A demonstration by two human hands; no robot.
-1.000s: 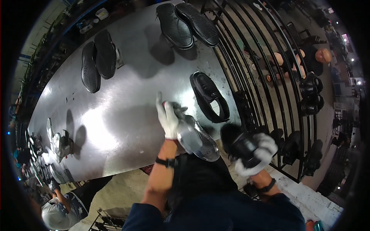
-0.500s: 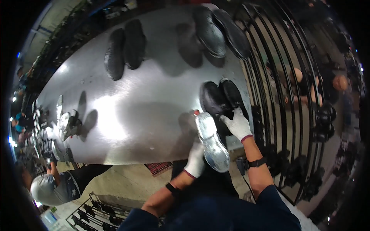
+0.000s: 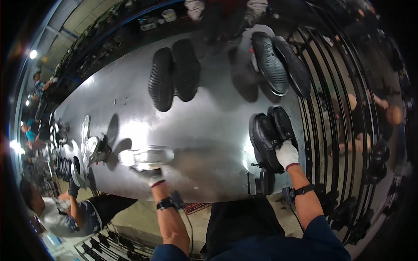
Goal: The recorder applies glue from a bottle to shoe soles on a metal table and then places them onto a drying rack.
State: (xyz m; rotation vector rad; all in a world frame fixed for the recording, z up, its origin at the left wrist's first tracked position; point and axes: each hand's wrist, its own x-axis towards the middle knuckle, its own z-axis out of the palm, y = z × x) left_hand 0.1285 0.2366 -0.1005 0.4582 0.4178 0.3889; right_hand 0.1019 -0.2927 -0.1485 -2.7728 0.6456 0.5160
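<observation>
My left hand point(image 3: 151, 175), in a white glove, grips a silver metal shoe last point(image 3: 149, 157) from its near side, low over the left half of the shiny metal table point(image 3: 209, 174). At the right, my right hand point(image 3: 287, 155), also gloved, is closed at the heel end of a black shoe point(image 3: 284, 123). Some of its fingers are hidden in or behind the shoe. Touching it on the left stands a second black shoe point(image 3: 264, 138), upright like the first. A small dark metal fixture point(image 3: 260, 182) sits at the table's near edge.
Two dark pairs of soles point(image 3: 174, 76) point(image 3: 278, 65) lie bottom-up farther back. More silver lasts point(image 3: 92, 150) are at the left, near another worker point(image 3: 65, 213). Someone's gloved hands point(image 3: 254, 11) show across the table. A black barred rack point(image 3: 322, 113) runs along the right.
My left hand has carried the silver last leftward from beside the black shoes, turning it from lengthwise to crosswise. My right hand stays at the shoes. Another person's hands now show across the table.
</observation>
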